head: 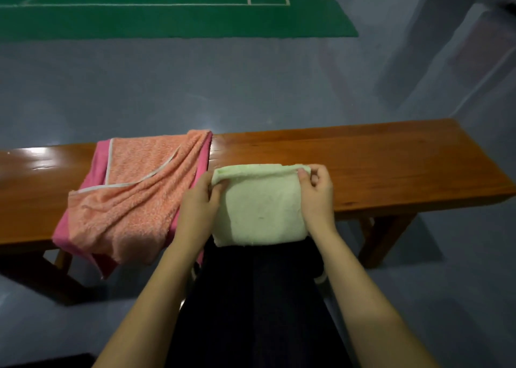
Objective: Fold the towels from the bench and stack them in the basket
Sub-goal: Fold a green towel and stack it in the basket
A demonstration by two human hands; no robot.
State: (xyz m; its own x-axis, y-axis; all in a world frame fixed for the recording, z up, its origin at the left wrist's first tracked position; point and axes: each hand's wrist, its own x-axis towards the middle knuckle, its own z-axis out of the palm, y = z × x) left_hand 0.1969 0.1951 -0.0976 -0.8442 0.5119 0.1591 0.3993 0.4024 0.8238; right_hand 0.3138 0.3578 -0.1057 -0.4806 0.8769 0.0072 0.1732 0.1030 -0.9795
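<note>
A glossy brown wooden bench point(377, 160) runs across the view over a grey floor point(251, 88), with a green court mat point(167, 18) marked in white lines lying beyond it. On the left part of the bench a pink-and-orange towel point(134, 200) is spread loosely, unfolded, its near edge hanging over the front of the seat. Just to its right, the left hand point(199, 204) pinches the far left corner of a pale green towel point(259, 211) between thumb and fingers. That towel is folded into a thick, squarish pad resting on the bench's near edge, its near side overhanging against the person's dark clothing point(259, 297). The right hand point(317, 194) grips the towel's far right corner, fingers curled over the folded edge.
</note>
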